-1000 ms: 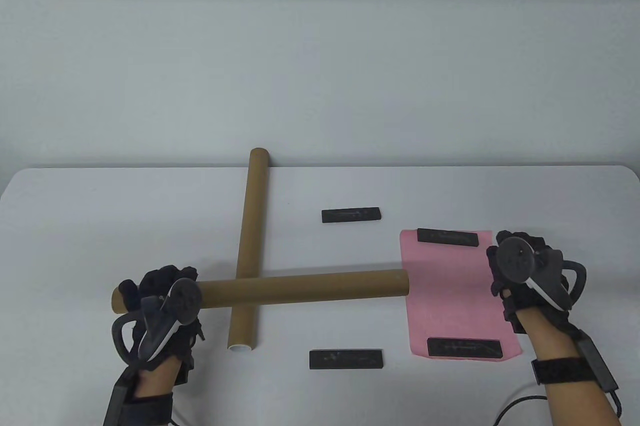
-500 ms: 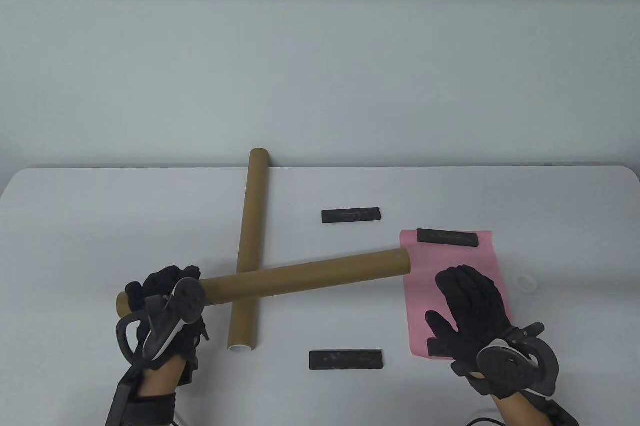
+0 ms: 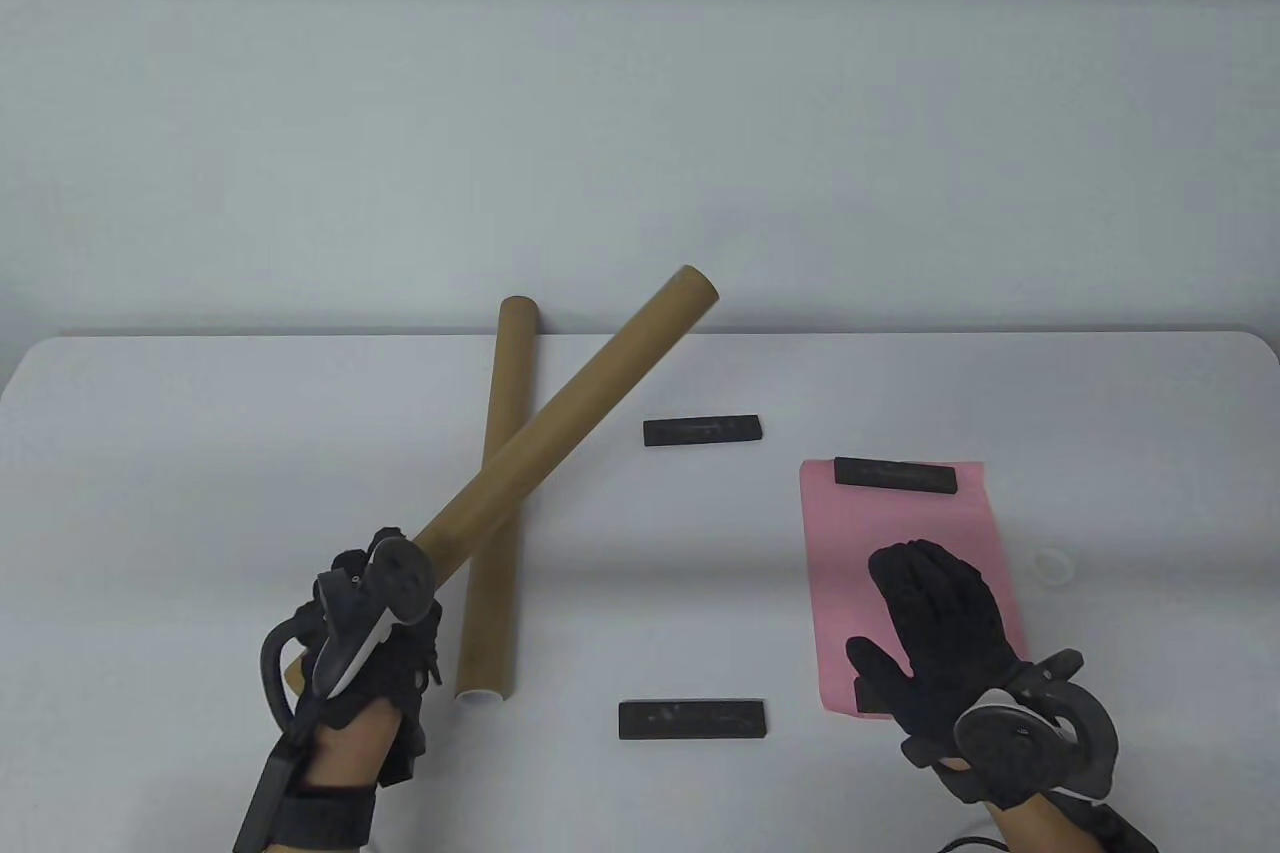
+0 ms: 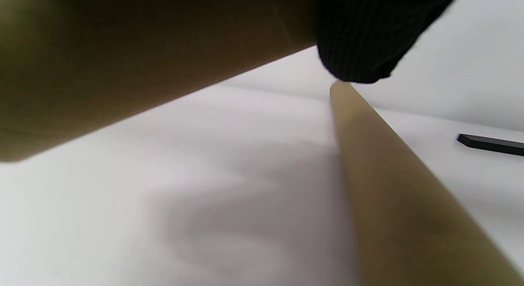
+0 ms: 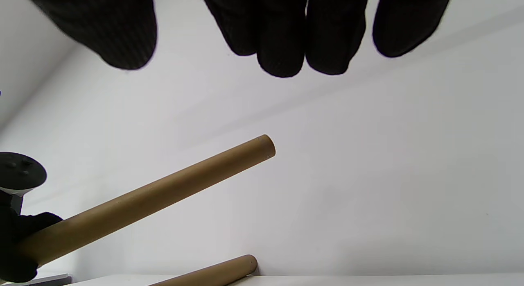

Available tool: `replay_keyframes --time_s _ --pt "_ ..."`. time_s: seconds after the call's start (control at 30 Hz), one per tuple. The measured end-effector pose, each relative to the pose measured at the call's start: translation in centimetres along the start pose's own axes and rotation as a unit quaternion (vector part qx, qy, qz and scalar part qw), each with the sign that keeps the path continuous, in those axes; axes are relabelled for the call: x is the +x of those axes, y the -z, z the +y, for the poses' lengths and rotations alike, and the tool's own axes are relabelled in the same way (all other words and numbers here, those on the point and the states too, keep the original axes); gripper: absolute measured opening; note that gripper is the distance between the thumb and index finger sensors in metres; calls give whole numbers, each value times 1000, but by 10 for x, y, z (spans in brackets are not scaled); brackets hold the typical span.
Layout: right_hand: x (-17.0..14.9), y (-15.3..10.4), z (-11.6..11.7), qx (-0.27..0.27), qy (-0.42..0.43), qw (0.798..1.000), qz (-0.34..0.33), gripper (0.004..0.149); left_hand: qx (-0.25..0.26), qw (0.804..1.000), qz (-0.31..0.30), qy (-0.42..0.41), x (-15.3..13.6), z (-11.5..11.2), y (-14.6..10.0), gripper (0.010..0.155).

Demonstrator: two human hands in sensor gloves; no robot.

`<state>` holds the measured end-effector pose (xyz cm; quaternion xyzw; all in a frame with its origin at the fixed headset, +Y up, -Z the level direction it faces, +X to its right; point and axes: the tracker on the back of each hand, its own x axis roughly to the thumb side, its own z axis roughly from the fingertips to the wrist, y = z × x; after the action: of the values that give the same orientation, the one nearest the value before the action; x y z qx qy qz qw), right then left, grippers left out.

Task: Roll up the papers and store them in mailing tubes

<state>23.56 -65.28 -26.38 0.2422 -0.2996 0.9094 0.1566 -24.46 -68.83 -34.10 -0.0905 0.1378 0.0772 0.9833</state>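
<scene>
Left hand (image 3: pixel 365 638) grips a tube (image 3: pixel 570 413); right hand (image 3: pixel 940 638) lies flat, fingers spread, on the pink paper (image 3: pixel 905 533).
The held tube tilts up over a second tube (image 3: pixel 500 493) left of the paper.

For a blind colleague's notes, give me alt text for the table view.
The left hand holds a cardboard mailing tube angled up over a second tube lying on the white table. The right hand hovers over pink paper weighted by black bars.
</scene>
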Motion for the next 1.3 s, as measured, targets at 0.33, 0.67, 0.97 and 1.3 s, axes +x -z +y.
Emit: replay_keyframes --time_s 0.33,0.67,0.97,1.3 --pt "0 0 -1 1 10 1000 -1 79 -179 971 62 -146 -8 -6 28 86" --pt "-1 -1 -2 4 10 1000 -5 79 -229 951 143 -154 -15 -16 62 87" --pt "0 -1 -1 8 11 1000 -8 79 -239 939 202 -141 -17 -27 81 87" --pt "1 -1 0 12 11 1000 -10 79 -239 940 223 -100 -21 -35 96 87"
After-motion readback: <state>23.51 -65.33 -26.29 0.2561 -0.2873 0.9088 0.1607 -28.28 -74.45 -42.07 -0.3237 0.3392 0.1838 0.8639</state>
